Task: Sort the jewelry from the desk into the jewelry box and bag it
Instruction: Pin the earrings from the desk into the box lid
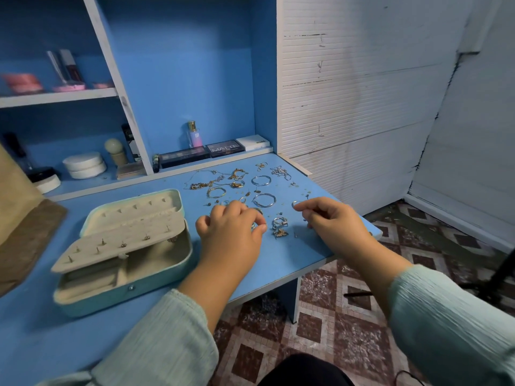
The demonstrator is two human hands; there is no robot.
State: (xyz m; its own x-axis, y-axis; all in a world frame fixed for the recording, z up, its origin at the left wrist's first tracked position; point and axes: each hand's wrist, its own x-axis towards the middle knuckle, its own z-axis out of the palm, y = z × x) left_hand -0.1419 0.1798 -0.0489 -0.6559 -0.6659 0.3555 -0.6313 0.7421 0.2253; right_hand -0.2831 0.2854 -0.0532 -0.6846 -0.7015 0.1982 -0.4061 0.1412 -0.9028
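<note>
Right fingers pinching ring, jewelry box far left

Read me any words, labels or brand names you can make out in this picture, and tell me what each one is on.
"MATTE": on the lid of the dark makeup palette at the back of the desk.
"SB": on the small pink and purple bottle behind it; small, so not certain.
Small dark print on the white box beside the palette: too blurred to read.
Nothing readable on the jewelry box.
</note>
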